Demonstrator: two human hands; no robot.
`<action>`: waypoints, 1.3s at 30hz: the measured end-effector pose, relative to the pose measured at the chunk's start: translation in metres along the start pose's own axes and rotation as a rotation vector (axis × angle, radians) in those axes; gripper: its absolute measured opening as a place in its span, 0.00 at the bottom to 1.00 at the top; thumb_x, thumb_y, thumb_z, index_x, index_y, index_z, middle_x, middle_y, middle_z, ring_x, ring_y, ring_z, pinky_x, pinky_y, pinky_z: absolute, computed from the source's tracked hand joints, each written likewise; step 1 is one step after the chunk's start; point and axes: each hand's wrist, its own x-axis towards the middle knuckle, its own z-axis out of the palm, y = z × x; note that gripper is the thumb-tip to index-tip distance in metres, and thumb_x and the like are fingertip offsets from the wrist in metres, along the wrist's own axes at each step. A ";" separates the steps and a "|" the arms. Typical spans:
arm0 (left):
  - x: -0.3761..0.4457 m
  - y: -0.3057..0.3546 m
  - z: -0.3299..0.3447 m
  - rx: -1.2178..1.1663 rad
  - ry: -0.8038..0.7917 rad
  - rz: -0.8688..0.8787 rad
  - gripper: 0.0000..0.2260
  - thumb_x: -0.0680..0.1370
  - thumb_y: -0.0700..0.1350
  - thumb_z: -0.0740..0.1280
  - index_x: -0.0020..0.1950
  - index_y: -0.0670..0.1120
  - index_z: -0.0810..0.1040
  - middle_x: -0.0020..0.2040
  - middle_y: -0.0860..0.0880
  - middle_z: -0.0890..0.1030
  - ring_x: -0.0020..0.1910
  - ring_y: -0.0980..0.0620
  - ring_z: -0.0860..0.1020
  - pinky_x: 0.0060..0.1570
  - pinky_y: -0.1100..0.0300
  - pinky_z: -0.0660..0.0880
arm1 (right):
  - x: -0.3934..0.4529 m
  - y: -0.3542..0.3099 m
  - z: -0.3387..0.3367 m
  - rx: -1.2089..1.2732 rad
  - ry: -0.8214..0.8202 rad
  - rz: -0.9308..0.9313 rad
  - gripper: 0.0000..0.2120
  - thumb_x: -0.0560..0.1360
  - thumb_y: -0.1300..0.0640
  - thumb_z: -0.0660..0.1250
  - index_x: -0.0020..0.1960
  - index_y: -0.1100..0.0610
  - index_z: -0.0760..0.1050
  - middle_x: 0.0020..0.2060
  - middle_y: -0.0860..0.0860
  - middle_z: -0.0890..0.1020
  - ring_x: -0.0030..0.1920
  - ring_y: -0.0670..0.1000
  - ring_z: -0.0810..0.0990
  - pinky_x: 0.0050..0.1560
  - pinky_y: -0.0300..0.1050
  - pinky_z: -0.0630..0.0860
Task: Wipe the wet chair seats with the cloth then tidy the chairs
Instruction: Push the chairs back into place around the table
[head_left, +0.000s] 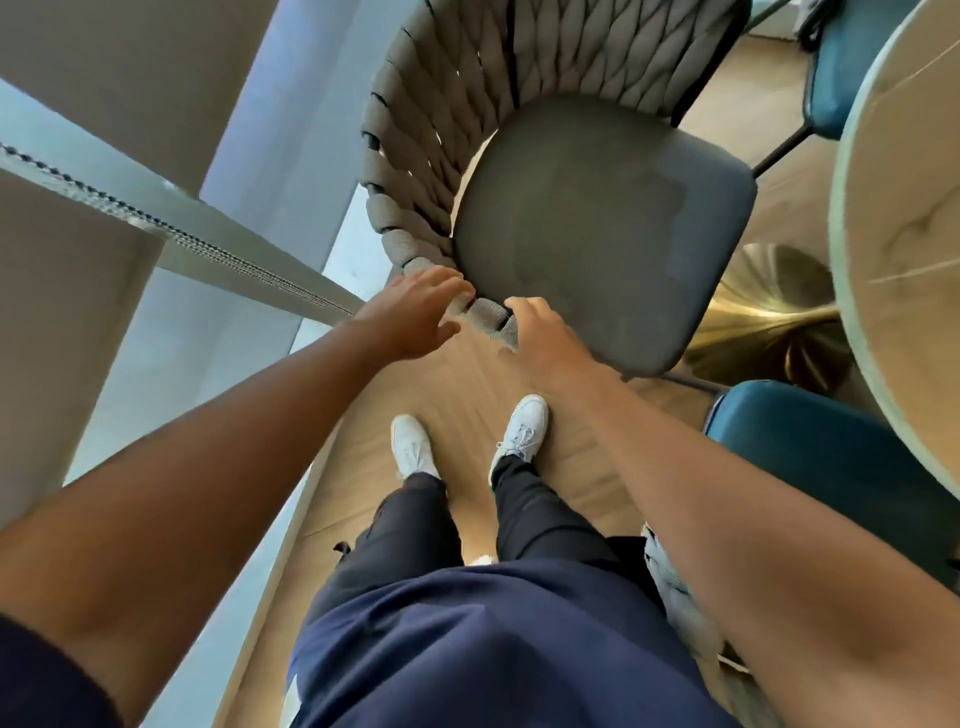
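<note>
Fingers: left hand (415, 317) spread, touching the rope rim; right hand (540, 338) curled round it.
Chair: grey rope-woven armchair with a smooth grey cushion seat (597, 234), just ahead of the person's white shoes (519, 428).
Handling: probably light, stiff frame; rim grips well.
Room: round pale marble table (893, 260) close beside the chair; teal chair (831, 467) nearer.

Person is standing at 6 o'clock, looking down at a grey woven chair (519, 78) with a grey seat (597, 223). Left hand (415, 317) is resting on the rope back's near end, fingers loosely spread. Right hand (540, 338) is gripping the same end beside the seat edge. Round table (893, 260) is sitting at 3 o'clock, a blue chair (841, 457) showing at 4 o'clock. White shoes (519, 426) are standing on the wood floor (467, 374).
</note>
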 end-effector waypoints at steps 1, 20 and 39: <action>0.008 -0.005 0.001 0.042 -0.020 0.024 0.25 0.79 0.50 0.71 0.74 0.49 0.70 0.74 0.46 0.71 0.72 0.42 0.69 0.71 0.44 0.68 | 0.007 -0.001 0.004 0.003 -0.012 0.006 0.28 0.76 0.53 0.66 0.74 0.54 0.64 0.71 0.56 0.68 0.68 0.61 0.70 0.66 0.58 0.70; 0.075 0.014 -0.003 0.416 -0.356 0.338 0.24 0.76 0.43 0.72 0.70 0.53 0.71 0.60 0.49 0.78 0.59 0.43 0.79 0.53 0.47 0.80 | -0.001 0.030 0.018 0.004 0.171 0.162 0.20 0.75 0.46 0.71 0.64 0.51 0.74 0.55 0.50 0.81 0.56 0.58 0.80 0.53 0.52 0.74; 0.080 0.013 0.007 0.268 -0.306 0.417 0.32 0.73 0.69 0.67 0.73 0.56 0.70 0.64 0.51 0.79 0.63 0.45 0.77 0.64 0.48 0.73 | -0.023 0.021 0.048 0.105 0.517 0.426 0.22 0.70 0.55 0.69 0.64 0.54 0.77 0.62 0.52 0.78 0.68 0.57 0.71 0.73 0.56 0.62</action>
